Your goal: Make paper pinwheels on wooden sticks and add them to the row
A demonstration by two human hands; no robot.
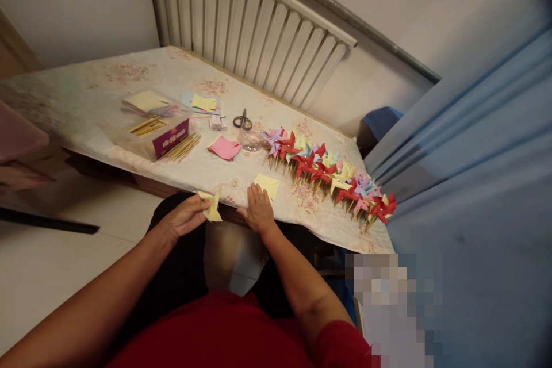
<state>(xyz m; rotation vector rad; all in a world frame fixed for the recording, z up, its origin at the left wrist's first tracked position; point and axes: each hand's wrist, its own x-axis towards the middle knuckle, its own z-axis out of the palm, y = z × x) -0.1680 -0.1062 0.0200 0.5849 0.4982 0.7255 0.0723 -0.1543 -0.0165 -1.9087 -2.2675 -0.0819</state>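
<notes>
My left hand (190,217) is closed in a pinch on a yellow paper pinwheel (213,207), its blades folded inward, just off the table's front edge. My right hand (260,211) lies with its fingers stretched out, the fingertips at the near edge of a flat yellow paper square (267,185). Slits show at that square's corners. To the right, a long row of finished pinwheels (321,169) on sticks, in red, yellow, purple, pink and blue, runs along the table. A stack of pink paper squares (225,148) lies ahead of my hands.
Scissors (243,121) and a round clear dish (251,140) lie toward the back. At left stand a plastic box (129,141) with sticks, loose sticks (183,148), a small box (218,122) and more paper (204,103). A radiator (259,29) and blue curtain (474,144) border the floral-covered table (194,175).
</notes>
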